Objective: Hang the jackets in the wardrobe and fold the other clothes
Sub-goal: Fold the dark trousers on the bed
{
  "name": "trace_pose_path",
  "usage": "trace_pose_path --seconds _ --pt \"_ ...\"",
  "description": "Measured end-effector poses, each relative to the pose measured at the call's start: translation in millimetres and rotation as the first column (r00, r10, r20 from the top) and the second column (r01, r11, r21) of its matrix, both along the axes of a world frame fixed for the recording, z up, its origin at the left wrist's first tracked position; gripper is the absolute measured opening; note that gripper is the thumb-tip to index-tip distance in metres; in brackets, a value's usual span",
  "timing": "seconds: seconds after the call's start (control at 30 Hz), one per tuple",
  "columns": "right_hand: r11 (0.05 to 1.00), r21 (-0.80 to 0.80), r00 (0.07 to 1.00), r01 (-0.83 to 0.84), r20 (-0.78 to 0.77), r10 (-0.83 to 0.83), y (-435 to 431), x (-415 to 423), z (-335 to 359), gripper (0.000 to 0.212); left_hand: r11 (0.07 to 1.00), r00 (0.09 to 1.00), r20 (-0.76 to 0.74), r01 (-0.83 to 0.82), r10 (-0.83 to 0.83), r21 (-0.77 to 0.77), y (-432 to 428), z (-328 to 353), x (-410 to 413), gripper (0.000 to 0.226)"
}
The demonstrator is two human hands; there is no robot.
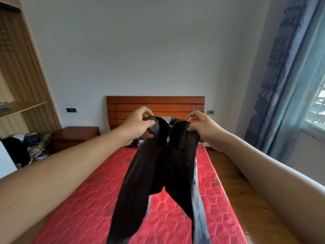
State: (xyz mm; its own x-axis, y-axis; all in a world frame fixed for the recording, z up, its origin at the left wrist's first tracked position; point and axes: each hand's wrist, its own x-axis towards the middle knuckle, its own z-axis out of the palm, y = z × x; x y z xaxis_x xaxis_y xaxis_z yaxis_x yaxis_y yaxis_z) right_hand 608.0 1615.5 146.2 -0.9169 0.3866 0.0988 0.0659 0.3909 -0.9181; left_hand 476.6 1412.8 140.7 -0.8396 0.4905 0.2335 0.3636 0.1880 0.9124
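A pair of black trousers [158, 173] hangs in the air over the red mattress [79, 199], legs dangling toward me. My left hand [139, 125] pinches the waistband at its left side. My right hand [202, 127] grips the waistband at its right side. Both hands are raised in front of the wooden headboard [154, 104]. A grey garment [198, 208] lies on the mattress under the trousers, mostly hidden. More dark clothing [133, 143] lies near the head of the bed, partly hidden by my left hand.
A wooden wardrobe with open shelves [19, 76] stands at the left. A bedside table [75, 138] sits beside a heap of bags and clothes [26, 148] on the floor. A blue curtain [281, 85] and window are on the right, with wooden floor beside the bed.
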Motion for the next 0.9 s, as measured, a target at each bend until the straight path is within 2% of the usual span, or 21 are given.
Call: trace_pose_path --seconds 0.07,0.17,0.23,0.3,0.37,0.43,0.53,0.6,0.67,0.7,0.73,0.83,0.9 --pt "0.987 -0.152 0.999 -0.043 -0.019 0.041 -10.9 -4.0 -2.3 0.040 0.995 0.996 0.061 0.068 -0.072 0.071 10.3 -6.0 15.4 0.018" --pt "0.965 -0.244 0.995 -0.096 -0.021 0.093 -22.1 -6.9 -5.6 0.040 0.976 0.977 0.120 0.161 -0.179 0.143 21.4 -15.4 35.2 0.028" --pt "0.952 -0.302 0.998 -0.059 -0.015 0.057 -22.8 -8.7 -8.0 0.033 0.960 0.965 0.085 0.234 -0.248 0.151 22.6 -27.5 38.7 0.037" --pt "0.948 -0.318 1.000 -0.006 -0.006 0.004 -19.4 -11.2 -10.0 0.024 0.959 0.961 -0.018 0.276 -0.275 0.058 18.5 -39.8 39.5 0.055" --pt "0.961 -0.278 1.000 0.004 0.002 -0.004 -16.2 -14.1 -12.4 0.017 0.969 0.952 -0.185 0.237 -0.245 -0.067 15.5 -51.2 39.9 0.061" --pt "0.967 -0.255 0.999 -0.016 0.023 0.022 -15.4 -15.0 -13.8 0.018 0.984 0.940 -0.295 0.153 -0.174 -0.093 15.5 -60.0 39.2 0.047" --pt "0.984 -0.171 0.997 -0.041 0.062 0.052 -12.0 -11.5 -12.8 0.019 0.995 0.946 -0.313 0.069 -0.088 -0.069 14.5 -62.9 34.1 0.030" --pt "0.993 0.119 0.999 0.011 0.035 -0.016 0.5 -12.9 -11.0 0.018 0.995 0.957 -0.273 0.082 -0.095 -0.061 11.0 -61.7 30.5 0.030" --pt "0.917 0.400 1.000 0.006 0.005 -0.009 14.4 -14.6 -7.1 0.018 0.986 0.962 -0.218 0.157 -0.164 -0.050 7.1 -57.5 29.9 0.031" --pt "0.883 0.466 0.998 -0.056 0.033 0.045 19.0 -15.4 -4.6 0.017 0.978 0.958 -0.197 0.204 -0.208 -0.041 5.4 -54.4 31.0 0.031" --pt "0.869 0.475 0.990 -0.142 0.081 0.117 21.2 -15.9 -2.7 0.018 0.969 0.952 -0.181 0.246 -0.247 -0.029 4.6 -51.3 31.3 0.030" --pt "0.867 0.309 0.913 -0.392 0.245 0.325 14.6 -12.9 1.8 0.020 0.949 0.935 -0.173 0.314 -0.308 0.007 3.5 -42.6 31.0 0.023" --pt "0.861 0.273 0.896 -0.428 0.251 0.366 3.4 -11.4 1.4 0.021 0.943 0.928 -0.185 0.332 -0.323 0.019 3.2 -40.1 32.6 0.016"
